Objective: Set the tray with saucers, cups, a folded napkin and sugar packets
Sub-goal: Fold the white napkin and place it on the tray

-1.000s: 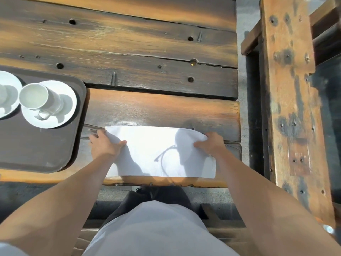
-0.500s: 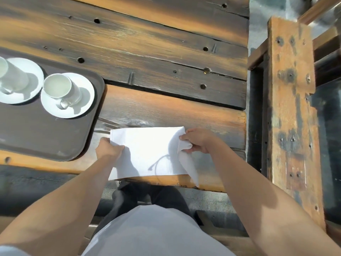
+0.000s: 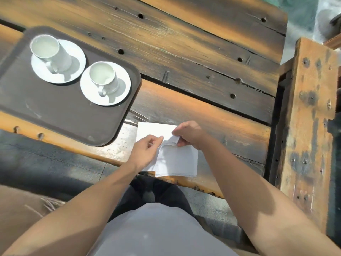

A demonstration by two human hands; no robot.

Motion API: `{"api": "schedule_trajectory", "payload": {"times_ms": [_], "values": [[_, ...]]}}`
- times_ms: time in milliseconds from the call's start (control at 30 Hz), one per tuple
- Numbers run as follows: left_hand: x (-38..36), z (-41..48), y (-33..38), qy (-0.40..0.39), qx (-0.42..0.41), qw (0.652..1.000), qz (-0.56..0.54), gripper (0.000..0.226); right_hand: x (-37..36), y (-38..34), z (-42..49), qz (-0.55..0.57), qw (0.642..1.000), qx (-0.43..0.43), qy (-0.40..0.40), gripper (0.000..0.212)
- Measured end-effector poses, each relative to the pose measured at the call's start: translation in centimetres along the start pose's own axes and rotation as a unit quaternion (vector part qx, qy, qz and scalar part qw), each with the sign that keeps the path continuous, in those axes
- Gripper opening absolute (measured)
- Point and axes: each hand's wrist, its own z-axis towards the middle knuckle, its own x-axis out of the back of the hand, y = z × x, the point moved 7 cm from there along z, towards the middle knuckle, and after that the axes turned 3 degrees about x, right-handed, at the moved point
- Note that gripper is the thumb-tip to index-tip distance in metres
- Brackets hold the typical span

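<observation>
A white napkin lies folded over near the table's front edge. My right hand pinches the napkin's folded-over corner above its middle. My left hand rests on the napkin's left part with fingers curled loosely, thumb toward the right hand. A brown tray sits to the left. On the tray stand two white saucers, each with a white cup: one cup on the near saucer, the other cup on the far saucer. No sugar packets are in view.
The table is made of dark worn wooden planks with bolt holes. A weathered wooden bench beam runs along the right, past a gap. My lap and white shirt fill the bottom.
My right hand has carried the napkin's right end over to the left, folding it to about half its width. The camera swung, so the tray and both cups now show further right.
</observation>
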Motion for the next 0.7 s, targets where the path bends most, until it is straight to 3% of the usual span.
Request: {"api": "schedule_trajectory", "payload": {"times_ms": [100,300,500,700], "values": [[-2.4,-1.3,-1.9,-0.09,0.077,0.987,-0.104,0.059,-1.2,-1.4,-0.2,0.028,0.999,0.005,-0.016,0.007],[-0.9,-2.4,-5.9,-0.01,0.104,0.988,-0.116,0.009,-3.6,-3.8,0.4,0.034,0.998,-0.013,-0.043,0.01],[0.0,-2.6,-9.6,-0.024,0.189,0.963,-0.193,0.007,-6.2,-4.8,1.3,-0.049,0.995,-0.028,-0.077,0.041],[-0.4,-2.8,-10.7,-0.011,0.216,0.953,-0.213,0.012,-8.0,-5.1,2.9,-0.17,0.984,-0.002,-0.062,0.019]]}}
